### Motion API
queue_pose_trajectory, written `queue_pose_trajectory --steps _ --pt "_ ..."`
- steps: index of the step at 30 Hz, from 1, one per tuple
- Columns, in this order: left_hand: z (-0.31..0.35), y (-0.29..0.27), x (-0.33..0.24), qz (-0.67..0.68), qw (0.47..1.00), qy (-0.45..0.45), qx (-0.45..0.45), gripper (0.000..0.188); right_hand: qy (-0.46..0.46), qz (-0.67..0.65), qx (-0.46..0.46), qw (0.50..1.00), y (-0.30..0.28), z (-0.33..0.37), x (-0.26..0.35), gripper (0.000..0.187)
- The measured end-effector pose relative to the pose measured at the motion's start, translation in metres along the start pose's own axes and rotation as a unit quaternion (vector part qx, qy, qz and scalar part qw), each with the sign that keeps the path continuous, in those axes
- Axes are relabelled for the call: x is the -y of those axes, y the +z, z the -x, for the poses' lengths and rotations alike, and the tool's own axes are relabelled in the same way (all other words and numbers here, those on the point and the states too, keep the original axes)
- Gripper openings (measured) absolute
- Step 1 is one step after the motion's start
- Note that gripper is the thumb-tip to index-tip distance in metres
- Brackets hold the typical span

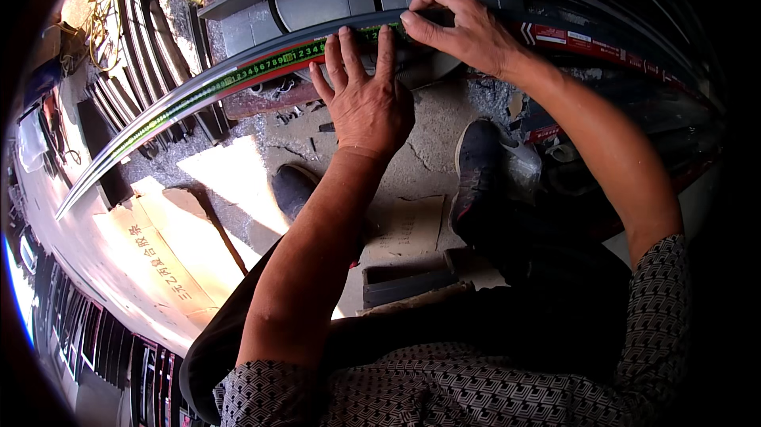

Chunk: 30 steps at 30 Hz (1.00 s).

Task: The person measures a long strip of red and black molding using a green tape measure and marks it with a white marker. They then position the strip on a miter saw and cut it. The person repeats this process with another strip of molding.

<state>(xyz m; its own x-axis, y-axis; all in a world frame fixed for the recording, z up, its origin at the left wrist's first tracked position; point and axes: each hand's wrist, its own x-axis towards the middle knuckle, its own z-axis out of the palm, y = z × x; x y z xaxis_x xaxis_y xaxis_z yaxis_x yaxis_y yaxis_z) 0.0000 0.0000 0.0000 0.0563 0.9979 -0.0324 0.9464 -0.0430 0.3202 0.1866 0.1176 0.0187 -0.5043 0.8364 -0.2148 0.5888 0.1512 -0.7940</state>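
Note:
A long dark profile strip (pixel 297 37) with red edging runs across the work, looking curved through the lens. Along it lies a green ruler tape (pixel 261 69) with dark number marks. My left hand (pixel 365 102) rests flat on the strip, its fingers spread and fingertips touching the tape. Just right of it, my right hand (pixel 468 35) is at the strip's far edge. Its thumb and index finger are bent towards each other in a pinch; whatever is between them is too small to make out. Red film with labels (pixel 587 43) covers the strip's right part.
Grey metal plates (pixel 317 5) lie beyond the strip. Several long dark profiles (pixel 139 23) lie at the far left. Cardboard (pixel 170 245) is spread on the floor at left. My shoes (pixel 479 162) stand below the strip, near a dark open box (pixel 408 280).

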Motion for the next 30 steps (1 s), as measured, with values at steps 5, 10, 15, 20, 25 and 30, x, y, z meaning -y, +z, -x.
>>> queue_pose_trajectory --steps 5,10,15,20,25,30 --pt "-0.003 0.000 0.000 -0.004 1.000 0.003 -0.013 0.081 -0.042 0.010 -0.033 0.999 0.001 0.004 -0.003 0.063" --pt "-0.003 0.001 0.000 -0.006 1.000 0.005 -0.011 0.082 -0.083 0.011 -0.074 0.994 0.005 0.006 -0.008 0.069" --pt "-0.002 0.001 -0.001 -0.008 1.000 0.004 -0.007 0.083 -0.062 -0.027 -0.059 0.996 0.004 0.010 -0.005 0.066" --pt "-0.001 0.002 -0.001 -0.011 1.000 0.002 -0.008 0.084 -0.049 -0.043 -0.057 0.996 0.005 0.012 -0.006 0.067" --pt "0.000 0.003 -0.002 -0.009 1.000 0.003 -0.013 0.083 -0.048 -0.050 -0.066 0.995 0.007 0.012 -0.007 0.070" --pt "0.000 0.004 -0.003 -0.007 1.000 0.002 -0.014 0.083 -0.039 -0.052 -0.064 0.996 0.008 0.012 -0.008 0.072"
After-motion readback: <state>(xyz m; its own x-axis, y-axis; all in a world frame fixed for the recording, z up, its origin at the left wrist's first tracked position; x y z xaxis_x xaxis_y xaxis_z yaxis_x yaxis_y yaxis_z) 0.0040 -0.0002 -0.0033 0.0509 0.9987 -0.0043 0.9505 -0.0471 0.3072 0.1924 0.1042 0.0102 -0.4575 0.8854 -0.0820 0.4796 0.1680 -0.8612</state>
